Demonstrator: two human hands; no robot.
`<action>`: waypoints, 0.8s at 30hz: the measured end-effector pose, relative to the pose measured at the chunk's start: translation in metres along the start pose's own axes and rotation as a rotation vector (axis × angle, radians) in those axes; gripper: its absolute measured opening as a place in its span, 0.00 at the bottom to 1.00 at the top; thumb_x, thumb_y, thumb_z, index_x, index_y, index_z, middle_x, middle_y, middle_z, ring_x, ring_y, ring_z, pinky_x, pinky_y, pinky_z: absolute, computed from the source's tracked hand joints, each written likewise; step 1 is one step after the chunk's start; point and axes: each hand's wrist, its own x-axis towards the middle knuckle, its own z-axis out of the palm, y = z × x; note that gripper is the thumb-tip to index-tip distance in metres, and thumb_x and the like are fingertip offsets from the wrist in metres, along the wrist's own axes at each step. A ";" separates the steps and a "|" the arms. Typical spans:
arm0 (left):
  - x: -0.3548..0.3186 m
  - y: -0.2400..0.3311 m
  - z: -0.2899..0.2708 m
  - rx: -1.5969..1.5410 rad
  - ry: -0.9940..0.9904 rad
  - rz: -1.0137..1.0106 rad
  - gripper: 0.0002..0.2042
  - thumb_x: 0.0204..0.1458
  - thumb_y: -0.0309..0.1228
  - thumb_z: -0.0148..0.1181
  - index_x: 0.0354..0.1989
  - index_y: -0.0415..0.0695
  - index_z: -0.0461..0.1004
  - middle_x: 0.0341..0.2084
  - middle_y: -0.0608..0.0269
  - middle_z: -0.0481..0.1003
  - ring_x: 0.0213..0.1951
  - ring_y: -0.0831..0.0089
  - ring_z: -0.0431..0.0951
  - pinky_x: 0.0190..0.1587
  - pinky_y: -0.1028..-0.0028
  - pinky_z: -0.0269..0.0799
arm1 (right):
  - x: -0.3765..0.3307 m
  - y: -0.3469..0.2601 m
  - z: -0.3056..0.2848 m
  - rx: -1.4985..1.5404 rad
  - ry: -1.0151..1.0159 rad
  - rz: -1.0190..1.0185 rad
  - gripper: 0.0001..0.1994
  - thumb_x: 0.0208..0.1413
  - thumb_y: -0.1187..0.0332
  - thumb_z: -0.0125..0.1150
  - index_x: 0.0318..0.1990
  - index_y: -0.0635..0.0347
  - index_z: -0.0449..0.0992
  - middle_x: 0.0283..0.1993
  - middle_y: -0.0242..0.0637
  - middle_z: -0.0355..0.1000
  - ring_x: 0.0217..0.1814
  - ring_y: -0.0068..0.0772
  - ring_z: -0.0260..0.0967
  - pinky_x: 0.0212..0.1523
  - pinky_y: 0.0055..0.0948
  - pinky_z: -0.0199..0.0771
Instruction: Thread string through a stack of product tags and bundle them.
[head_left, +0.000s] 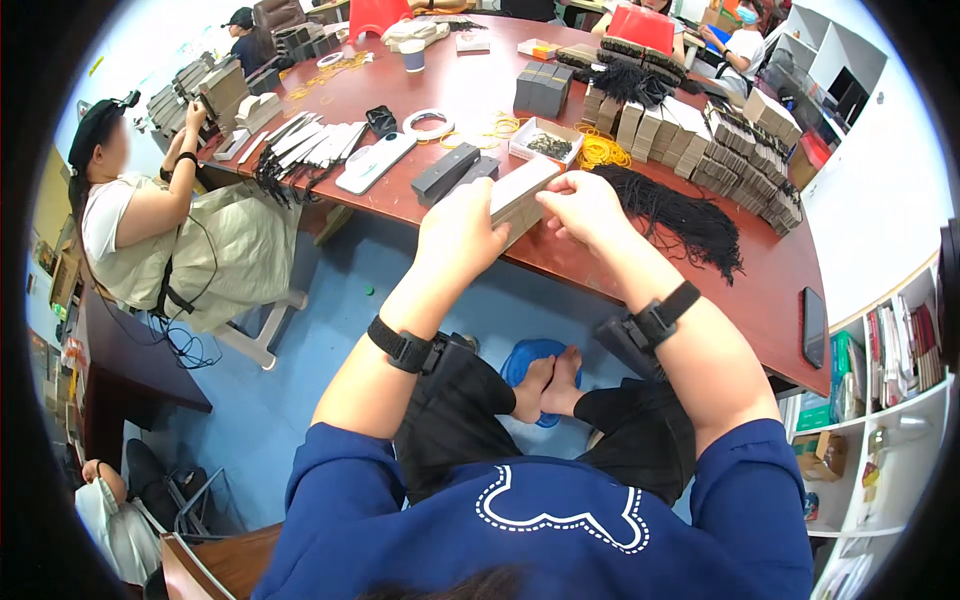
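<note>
Near the centre of the frame, a long pale box is held up at the near edge of the worktop. The left hand has its grip closed round the box's near left side. The right hand is against the box's right side with thumb and fingers drawn together; whether that grip pinches the box or something thin is too small to tell.

The likeliest trouble is a slip: most of the hold seems to rest on the left grip, and with the edge so close, a loosened thumb could let the box drop towards the blue floor and the bare feet at the lower centre. Squeezing too hard might dent its sides, if they are cardboard.

Just beyond the box is a tray of small parts; a forward jerk could knock it and scatter them. Loose black cords, right of centre, lie near the right forearm and could snag or be dragged off. At the upper right, the stacked cartons might slide if bumped, since their rows look uneven.
</note>
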 end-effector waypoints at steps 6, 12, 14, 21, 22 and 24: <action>0.018 0.010 -0.020 0.067 -0.196 -0.061 0.16 0.41 0.35 0.64 0.34 0.39 0.68 0.31 0.49 0.75 0.37 0.55 0.76 0.40 0.62 0.71 | 0.022 0.020 0.017 0.068 0.099 0.016 0.07 0.47 0.68 0.61 0.25 0.63 0.74 0.25 0.35 0.73 0.21 0.20 0.69 0.21 0.21 0.70; 0.015 -0.010 0.002 0.012 -0.037 0.070 0.14 0.42 0.32 0.63 0.32 0.38 0.67 0.30 0.48 0.74 0.37 0.53 0.75 0.40 0.60 0.71 | 0.022 0.017 0.016 0.530 0.155 0.039 0.04 0.48 0.70 0.55 0.27 0.60 0.70 0.22 0.31 0.69 0.16 0.18 0.60 0.14 0.19 0.56; 0.018 -0.009 -0.001 0.008 -0.060 0.075 0.14 0.41 0.32 0.63 0.32 0.38 0.67 0.30 0.47 0.74 0.37 0.53 0.75 0.40 0.60 0.71 | 0.026 0.026 -0.005 0.741 -0.147 0.049 0.02 0.47 0.72 0.52 0.29 0.58 0.68 0.22 0.29 0.66 0.16 0.17 0.57 0.14 0.17 0.49; 0.012 -0.011 -0.009 -0.030 -0.099 0.165 0.15 0.41 0.32 0.63 0.34 0.38 0.66 0.29 0.45 0.73 0.37 0.50 0.74 0.40 0.60 0.70 | 0.050 0.022 -0.023 0.607 0.086 0.189 0.05 0.46 0.72 0.55 0.22 0.57 0.67 0.19 0.26 0.61 0.15 0.16 0.49 0.15 0.18 0.47; 0.014 -0.010 -0.007 -0.032 -0.100 0.174 0.15 0.41 0.32 0.63 0.34 0.38 0.66 0.29 0.45 0.73 0.37 0.50 0.74 0.40 0.60 0.70 | 0.059 0.033 -0.025 0.674 0.123 0.285 0.05 0.45 0.72 0.55 0.22 0.57 0.67 0.19 0.26 0.61 0.15 0.16 0.48 0.14 0.18 0.45; 0.015 -0.012 -0.004 -0.014 -0.063 0.091 0.15 0.41 0.33 0.63 0.33 0.37 0.67 0.29 0.44 0.73 0.37 0.50 0.74 0.40 0.60 0.70 | 0.056 0.034 -0.011 0.545 0.143 0.380 0.05 0.46 0.73 0.54 0.22 0.58 0.66 0.19 0.27 0.60 0.14 0.16 0.49 0.12 0.18 0.46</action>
